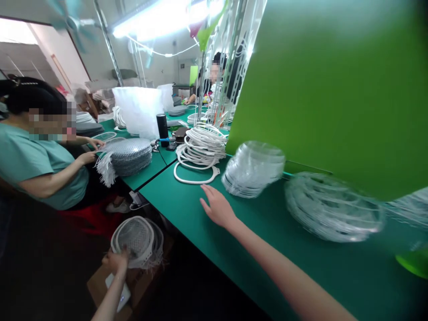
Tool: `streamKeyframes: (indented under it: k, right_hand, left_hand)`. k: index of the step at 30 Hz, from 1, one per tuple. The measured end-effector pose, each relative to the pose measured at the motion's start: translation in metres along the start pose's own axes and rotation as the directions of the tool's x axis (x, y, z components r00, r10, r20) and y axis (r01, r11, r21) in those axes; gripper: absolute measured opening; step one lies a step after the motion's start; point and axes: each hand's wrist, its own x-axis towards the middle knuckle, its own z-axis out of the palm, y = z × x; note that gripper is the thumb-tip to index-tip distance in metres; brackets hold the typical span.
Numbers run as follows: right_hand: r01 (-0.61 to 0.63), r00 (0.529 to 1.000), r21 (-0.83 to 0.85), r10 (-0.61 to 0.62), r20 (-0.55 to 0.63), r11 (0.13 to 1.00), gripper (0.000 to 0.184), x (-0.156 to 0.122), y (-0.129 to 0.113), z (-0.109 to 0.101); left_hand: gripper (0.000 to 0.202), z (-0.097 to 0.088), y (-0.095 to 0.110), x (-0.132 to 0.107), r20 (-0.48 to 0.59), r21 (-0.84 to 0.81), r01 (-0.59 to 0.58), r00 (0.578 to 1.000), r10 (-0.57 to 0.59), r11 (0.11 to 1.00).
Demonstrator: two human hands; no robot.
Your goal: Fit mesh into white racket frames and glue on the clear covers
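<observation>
Two hands of the wearer are in view. The left hand [115, 261] sits low at 7 o'clock in the view, below the bench edge, its fingers closed over the rim of a white-framed mesh piece [135, 238]. That piece is held tilted above a cardboard box [98, 285]. A flat white object [117, 292] lies just under the wrist; its kind cannot be confirmed. The right hand [217, 207] is open, fingers spread, palm down, gripping nothing, at the green bench [351, 276]. From that hand, a stack of clear plastic rings [252, 169] stands near at 2 o'clock, a pile of white looped hoops [200, 149] lies at 12 o'clock, and a second clear stack [331, 207], blurred, lies at 3 o'clock. A green panel [317, 89] rises behind them at 1 o'clock. At 10 o'clock, a seated co-worker [40, 169] in a teal shirt has both hands at a stack of fringed mesh discs [125, 156]. A further person [217, 71] sits beyond a slotted metal rack [230, 53].
</observation>
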Motion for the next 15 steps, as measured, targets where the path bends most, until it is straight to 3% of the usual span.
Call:
streamKeyframes:
  k: [3,6,8,11,13,15]
  right_hand:
    - [-0.039,0.997,-0.077,0.044,0.057,0.996,0.052,0.057,0.002,0.002]
    - [0.048,0.996,-0.103,-0.040,0.080,0.993,0.039,0.063,-0.009,0.005]
    - [0.163,0.982,-0.101,-0.152,0.108,0.981,0.027,0.033,-0.027,0.006]
    - [0.281,0.957,-0.087,-0.271,0.107,0.956,0.015,-0.047,-0.053,0.005]
    - [0.304,0.944,-0.075,-0.311,-0.109,0.950,0.018,-0.111,-0.053,-0.002]
    - [0.187,0.910,0.076,-0.143,-0.390,0.979,0.020,-0.171,-0.036,-0.015]
  left_hand:
    - [0.045,0.008,0.052,-0.010,-0.094,-0.080,-0.266,0.962,0.258,0.961]
    - [0.041,0.012,0.123,-0.017,-0.077,-0.166,-0.578,0.816,0.573,0.799]
    - [0.035,0.019,0.172,-0.017,-0.020,-0.196,-0.722,0.679,0.734,0.663]
    - [0.032,0.045,0.235,-0.015,0.144,-0.228,-0.859,0.435,0.889,0.458]
    - [0.030,0.073,0.268,-0.017,0.273,-0.243,-0.911,0.265,0.925,0.333]
    - [0.033,0.105,0.295,-0.023,0.361,-0.228,-0.942,0.153,0.920,0.246]
